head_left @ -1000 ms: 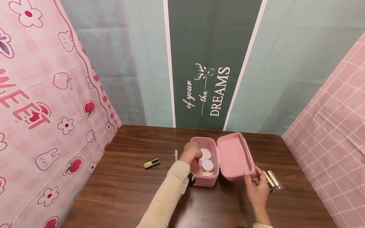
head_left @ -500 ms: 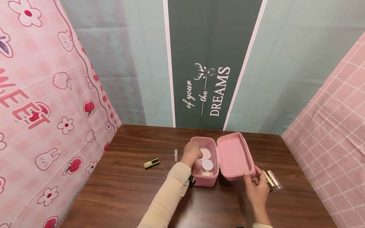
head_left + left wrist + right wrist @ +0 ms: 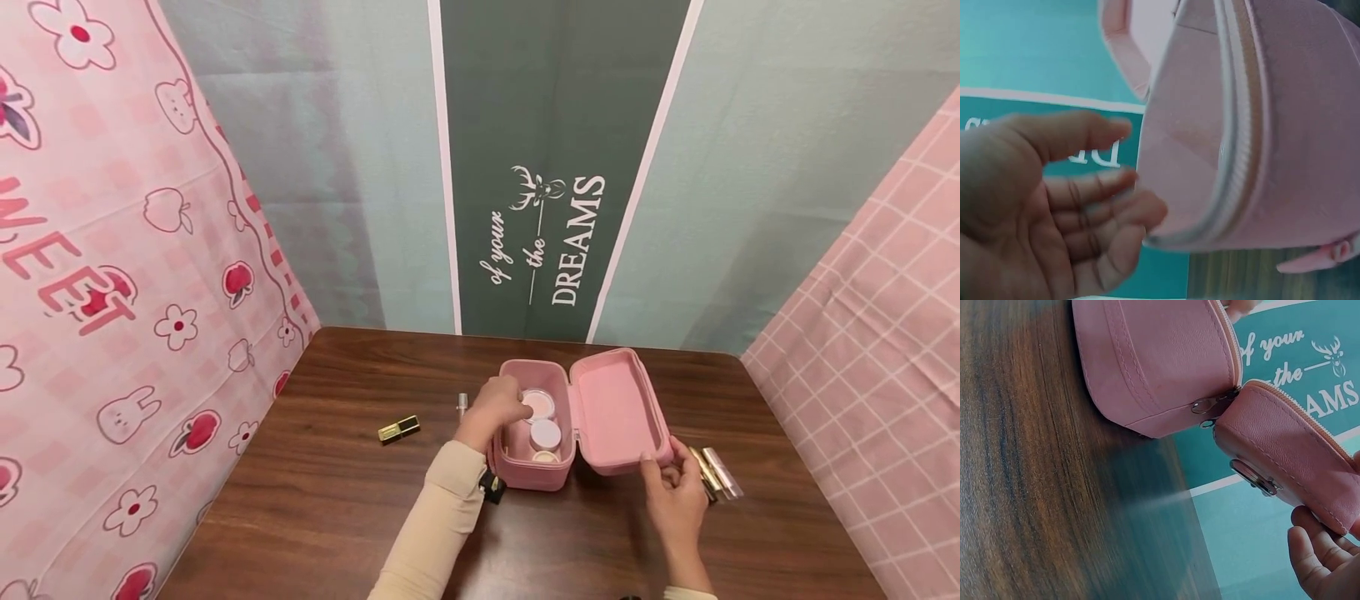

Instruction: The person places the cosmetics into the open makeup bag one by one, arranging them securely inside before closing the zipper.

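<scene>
A pink zippered makeup case (image 3: 534,477) stands on the table with its lid (image 3: 618,412) folded out to the right. My left hand (image 3: 491,410) is over the case's left rim, and in the left wrist view its loosely bent fingers (image 3: 1094,240) hold nothing. Inside the case lie a round powder compact (image 3: 538,406), a white-lidded round jar (image 3: 545,435) and a cream-coloured round item (image 3: 545,457), partly hidden by the front wall. My right hand (image 3: 677,500) grips the lid's lower right corner, thumb in front and fingers behind; the right wrist view shows fingertips under its edge.
A gold and black lipstick tube (image 3: 399,429) lies on the wooden table (image 3: 322,500) to the left. Close to my left hand is a silvery tube (image 3: 462,403), partly covered. Beyond my right hand lie a gold tube (image 3: 705,473) and a clear-ended tube (image 3: 723,475). Fabric hangs behind.
My left hand has risen from inside the case and shifted left to its rim, now covering part of the silvery tube. My right hand keeps its grip on the lid.
</scene>
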Tool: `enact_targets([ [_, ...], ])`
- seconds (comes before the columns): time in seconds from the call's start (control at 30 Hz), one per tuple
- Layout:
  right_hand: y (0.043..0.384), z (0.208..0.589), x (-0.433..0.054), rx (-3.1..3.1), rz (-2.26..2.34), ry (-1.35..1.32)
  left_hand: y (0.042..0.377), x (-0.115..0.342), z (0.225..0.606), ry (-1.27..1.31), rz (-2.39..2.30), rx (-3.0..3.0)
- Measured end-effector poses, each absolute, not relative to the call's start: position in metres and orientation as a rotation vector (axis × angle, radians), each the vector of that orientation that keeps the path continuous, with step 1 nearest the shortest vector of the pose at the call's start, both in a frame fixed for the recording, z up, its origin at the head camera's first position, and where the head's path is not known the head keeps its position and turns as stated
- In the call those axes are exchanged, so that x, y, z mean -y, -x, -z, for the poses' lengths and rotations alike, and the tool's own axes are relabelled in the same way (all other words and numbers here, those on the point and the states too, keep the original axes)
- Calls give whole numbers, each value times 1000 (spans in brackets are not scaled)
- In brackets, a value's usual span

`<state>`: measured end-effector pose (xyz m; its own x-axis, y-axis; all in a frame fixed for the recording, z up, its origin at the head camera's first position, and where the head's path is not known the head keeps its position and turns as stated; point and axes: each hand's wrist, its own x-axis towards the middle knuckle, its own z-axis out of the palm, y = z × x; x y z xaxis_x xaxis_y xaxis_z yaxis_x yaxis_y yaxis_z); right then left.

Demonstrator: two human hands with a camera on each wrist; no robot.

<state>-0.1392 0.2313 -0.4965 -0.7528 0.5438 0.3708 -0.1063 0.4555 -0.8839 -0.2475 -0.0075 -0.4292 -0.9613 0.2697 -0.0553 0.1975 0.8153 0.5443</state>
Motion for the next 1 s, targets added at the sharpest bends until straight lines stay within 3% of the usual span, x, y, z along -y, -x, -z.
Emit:
enact_targets([
  [0.23,139,498,-229,2069,-1327,365,237,26,442,-569,-942,-2937],
  [1.0,138,497,-227,2069,-1313,367,222,62,477,-521,-1167,-3150],
])
